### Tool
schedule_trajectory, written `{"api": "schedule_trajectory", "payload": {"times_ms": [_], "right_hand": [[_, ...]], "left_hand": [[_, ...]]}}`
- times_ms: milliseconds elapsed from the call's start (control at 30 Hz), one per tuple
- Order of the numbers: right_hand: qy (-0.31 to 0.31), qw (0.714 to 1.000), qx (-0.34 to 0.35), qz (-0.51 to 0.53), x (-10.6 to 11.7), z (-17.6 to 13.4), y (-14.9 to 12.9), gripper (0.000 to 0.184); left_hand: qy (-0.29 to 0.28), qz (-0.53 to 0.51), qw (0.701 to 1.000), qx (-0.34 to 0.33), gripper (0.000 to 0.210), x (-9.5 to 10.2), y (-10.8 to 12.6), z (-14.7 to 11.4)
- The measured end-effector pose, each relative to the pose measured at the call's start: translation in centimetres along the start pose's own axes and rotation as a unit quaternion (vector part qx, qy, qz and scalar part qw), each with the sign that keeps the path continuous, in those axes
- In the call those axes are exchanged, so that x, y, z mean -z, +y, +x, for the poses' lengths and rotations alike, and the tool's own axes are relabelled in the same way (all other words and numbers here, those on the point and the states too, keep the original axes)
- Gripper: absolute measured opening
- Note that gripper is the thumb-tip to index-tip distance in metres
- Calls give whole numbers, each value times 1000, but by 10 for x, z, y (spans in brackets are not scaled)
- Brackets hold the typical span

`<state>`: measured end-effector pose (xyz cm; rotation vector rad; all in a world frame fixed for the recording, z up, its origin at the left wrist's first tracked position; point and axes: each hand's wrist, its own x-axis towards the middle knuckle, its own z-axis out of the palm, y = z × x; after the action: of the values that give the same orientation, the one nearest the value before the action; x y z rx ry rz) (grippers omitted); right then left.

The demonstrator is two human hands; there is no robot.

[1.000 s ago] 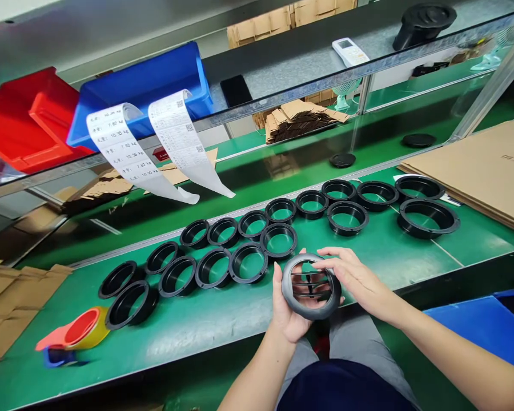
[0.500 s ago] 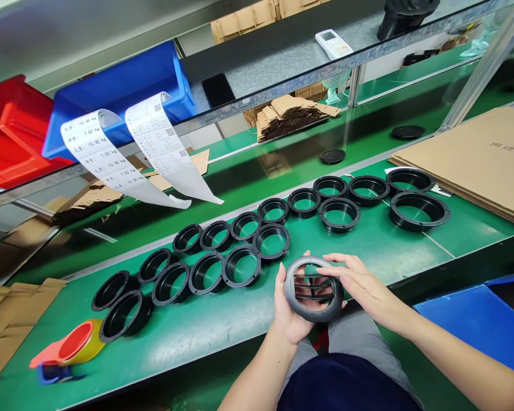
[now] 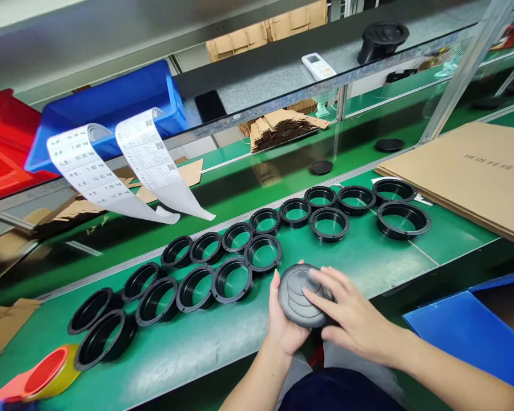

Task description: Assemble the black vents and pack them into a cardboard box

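My left hand [image 3: 286, 319] is closed round the side and underside of a round dark grey air vent [image 3: 294, 294], just over the front edge of the green bench. The vent's overlapping slats lie flat across its face. Stretched apart, the fingers of my right hand [image 3: 346, 311] rest on those slats; the hand itself grips nothing. Beyond my hands stand several black plastic rings [image 3: 262, 253] in two uneven rows. Part of the vent's right rim is hidden behind my right hand.
A tape dispenser with yellow tape [image 3: 71, 368] sits at the bench's left end. Cardboard sheets [image 3: 462, 177] lie at the right. Overhead, a shelf carries a blue bin [image 3: 111, 100], label strips [image 3: 148, 151], a phone [image 3: 209, 107] and a remote control [image 3: 319, 67]. A blue box [image 3: 466, 334] stands low right.
The vent's slats have turned from edge-on, with gaps between them, to lying flat across the opening. My right hand has moved from the rim onto the face. The camera view has shifted slightly.
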<state>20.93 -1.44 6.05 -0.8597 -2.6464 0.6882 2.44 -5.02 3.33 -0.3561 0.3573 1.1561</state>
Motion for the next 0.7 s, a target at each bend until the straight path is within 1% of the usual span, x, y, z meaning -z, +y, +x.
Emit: {"api": "schedule_trajectory", "payload": {"times_ms": [33, 67, 133, 233, 300, 333, 400, 433, 467, 500, 533, 600, 633, 667, 700], "right_hand": [[-16, 999, 21, -25, -2, 0, 1, 67], [-28, 999, 24, -39, -3, 1, 1, 72], [-46, 998, -4, -42, -3, 6, 1, 88], [-84, 995, -59, -9, 1, 20, 0, 109], [-99, 992, -79, 8, 6, 32, 5, 111], [-89, 992, -87, 7, 10, 40, 12, 109], [-26, 993, -116, -29, 21, 59, 34, 102], [17, 988, -139, -63, 27, 71, 49, 97], [57, 979, -165, -104, 32, 82, 65, 93], [85, 968, -189, -145, 37, 93, 81, 91], [94, 957, -207, -181, 41, 103, 96, 90], [75, 943, -226, -232, 42, 116, 120, 90], [59, 940, -230, -246, 39, 118, 127, 90], [43, 938, -231, -256, 34, 118, 132, 91], [27, 937, -231, -262, 27, 115, 134, 92]], "left_hand": [[13, -8, 1000, -6, 57, 0, -1, 2], [24, -11, 1000, -7, 55, 0, -2, 4], [35, -5, 999, 10, 55, -2, -5, 9], [16, 31, 998, 51, 65, -10, -11, 16], [-5, 69, 996, 56, 73, -16, -10, 22], [-15, 94, 994, 51, 76, -17, -7, 25], [-19, 169, 985, 21, 78, -17, 0, 33], [-10, 223, 975, -7, 77, -15, 5, 38], [4, 288, 957, -42, 75, -11, 10, 43], [23, 356, 931, -81, 72, -7, 14, 48], [39, 422, 898, -117, 70, -2, 18, 53], [48, 520, 837, -165, 67, 8, 22, 62], [45, 547, 817, -176, 66, 13, 24, 66], [39, 563, 805, -182, 66, 17, 25, 68], [32, 570, 800, -186, 65, 21, 25, 70]]}}
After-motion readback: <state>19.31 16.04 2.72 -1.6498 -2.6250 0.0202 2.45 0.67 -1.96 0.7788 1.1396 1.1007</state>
